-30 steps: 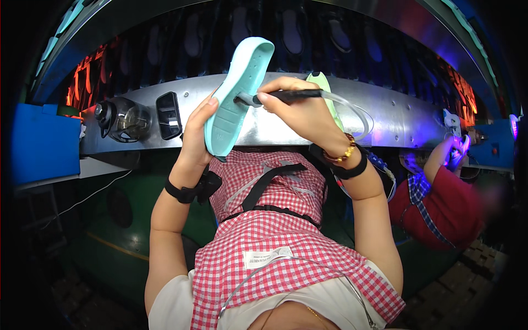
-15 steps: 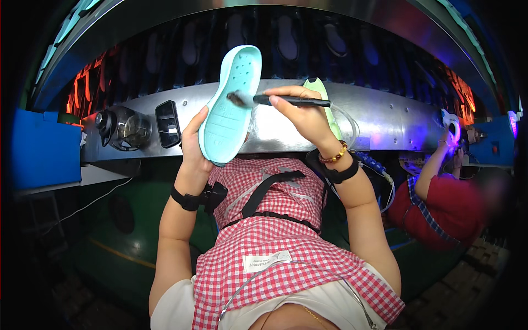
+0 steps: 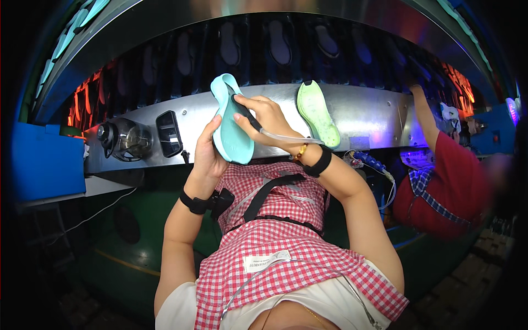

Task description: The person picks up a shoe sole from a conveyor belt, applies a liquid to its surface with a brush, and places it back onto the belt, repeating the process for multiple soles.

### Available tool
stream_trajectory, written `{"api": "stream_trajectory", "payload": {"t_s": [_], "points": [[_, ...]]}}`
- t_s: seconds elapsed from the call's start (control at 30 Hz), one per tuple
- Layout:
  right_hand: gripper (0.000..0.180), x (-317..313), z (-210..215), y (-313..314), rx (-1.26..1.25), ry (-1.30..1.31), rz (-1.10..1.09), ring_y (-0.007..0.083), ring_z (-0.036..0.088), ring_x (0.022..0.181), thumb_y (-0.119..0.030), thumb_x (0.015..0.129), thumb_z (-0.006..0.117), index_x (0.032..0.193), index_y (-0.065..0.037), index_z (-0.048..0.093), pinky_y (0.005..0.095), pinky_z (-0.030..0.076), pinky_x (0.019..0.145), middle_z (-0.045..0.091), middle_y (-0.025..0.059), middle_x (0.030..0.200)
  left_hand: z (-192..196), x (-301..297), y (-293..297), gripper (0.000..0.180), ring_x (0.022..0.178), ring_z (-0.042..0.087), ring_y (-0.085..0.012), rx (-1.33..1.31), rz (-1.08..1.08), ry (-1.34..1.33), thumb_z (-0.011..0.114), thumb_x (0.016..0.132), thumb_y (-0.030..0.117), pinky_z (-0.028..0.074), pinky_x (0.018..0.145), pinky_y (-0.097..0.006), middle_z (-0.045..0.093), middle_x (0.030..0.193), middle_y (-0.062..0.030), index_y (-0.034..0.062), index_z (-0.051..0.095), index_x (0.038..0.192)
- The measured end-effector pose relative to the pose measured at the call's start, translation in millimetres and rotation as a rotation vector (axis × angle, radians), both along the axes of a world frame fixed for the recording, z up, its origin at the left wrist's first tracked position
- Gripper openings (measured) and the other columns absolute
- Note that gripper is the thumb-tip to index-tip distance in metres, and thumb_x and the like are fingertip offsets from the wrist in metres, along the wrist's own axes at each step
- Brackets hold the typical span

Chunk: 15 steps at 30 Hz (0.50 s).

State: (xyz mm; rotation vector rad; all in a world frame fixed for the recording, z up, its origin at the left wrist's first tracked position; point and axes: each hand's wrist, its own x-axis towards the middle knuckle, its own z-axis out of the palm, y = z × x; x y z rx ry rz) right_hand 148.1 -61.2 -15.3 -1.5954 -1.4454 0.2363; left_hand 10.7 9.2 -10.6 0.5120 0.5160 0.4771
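My left hand point(image 3: 207, 157) is closed on the lower left side of a light blue shoe sole point(image 3: 235, 142), holding it tilted above the metal bench. Between the fingers and thumb of my right hand point(image 3: 270, 122) is a black pen-shaped brush point(image 3: 253, 119). A clear tube point(image 3: 283, 137) runs back from its rear end past my wrist. The brush's front end reaches inside the sole's raised rim toward the far end. Its bristles are hidden from view by the fingers and the rim.
Light green soles point(image 3: 319, 114) lie on the metal bench point(image 3: 366, 121) to the right. To the left stand a black tray point(image 3: 169, 133) and a dark clear jug point(image 3: 132, 140). Dark soles point(image 3: 280, 47) line the far side. A co-worker in red point(image 3: 448, 184) reaches in at right.
The brush has moved from the sole's middle toward its far end, handle now pointing back toward me. My left hand has turned and tilted the sole. The co-worker's arm now reaches farther forward.
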Motion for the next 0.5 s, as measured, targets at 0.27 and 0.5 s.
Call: {"api": "stream_trajectory", "payload": {"t_s": [0.27,0.5], "points": [[0.040,-9.7,2.0,-16.4,0.142,-0.047,-0.023,0.0308,0.058,0.082,-0.013,0.071,0.060,0.106,0.008,0.054,0.0337,0.046,0.075,0.058,0.0250,0.099,-2.8,-2.6,2.1,0.053,0.100,0.054,-0.0207,0.040,-0.123,-0.066,0.047,0.085,0.025,0.048,0.084,-0.033,0.049,0.114,-0.0148,0.0009,0.029,0.129],[0.042,-17.9,6.3,-25.1,0.161,-0.022,-0.075,0.0310,0.058,0.085,-0.009,0.069,0.060,0.107,0.009,0.053,0.0335,0.047,0.076,0.057,0.0258,0.101,-9.2,1.4,5.9,0.055,0.106,0.051,-0.0220,0.203,-0.149,-0.084,0.048,0.085,0.026,0.043,0.091,-0.034,0.046,0.120,-0.0152,0.0017,0.028,0.130]]}}
